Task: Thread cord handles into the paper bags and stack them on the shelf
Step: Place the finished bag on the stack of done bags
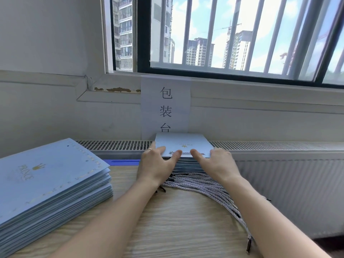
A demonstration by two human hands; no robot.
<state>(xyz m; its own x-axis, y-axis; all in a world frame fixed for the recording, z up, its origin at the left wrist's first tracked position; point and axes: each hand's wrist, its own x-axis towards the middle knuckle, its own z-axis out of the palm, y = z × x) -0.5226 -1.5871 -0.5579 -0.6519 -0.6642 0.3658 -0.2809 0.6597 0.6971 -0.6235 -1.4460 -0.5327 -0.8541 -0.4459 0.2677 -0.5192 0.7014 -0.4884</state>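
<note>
A stack of flat light-blue paper bags (183,144) lies on the radiator ledge under the window, with a twisted cord handle showing on the top bag. My left hand (157,163) and my right hand (216,162) both rest with straight fingers on the near edge of that top bag. A bundle of grey twisted cords (208,185) spreads over the wooden table below my right forearm. A taller stack of flat blue bags (50,181), printed with a gold crown, sits at the left of the table.
A wooden table (167,220) runs under my arms. A white radiator (288,192) with a grille top stands at the right. A paper sign (165,107) hangs on the wall below the barred window. A blue strip (121,162) lies behind the table.
</note>
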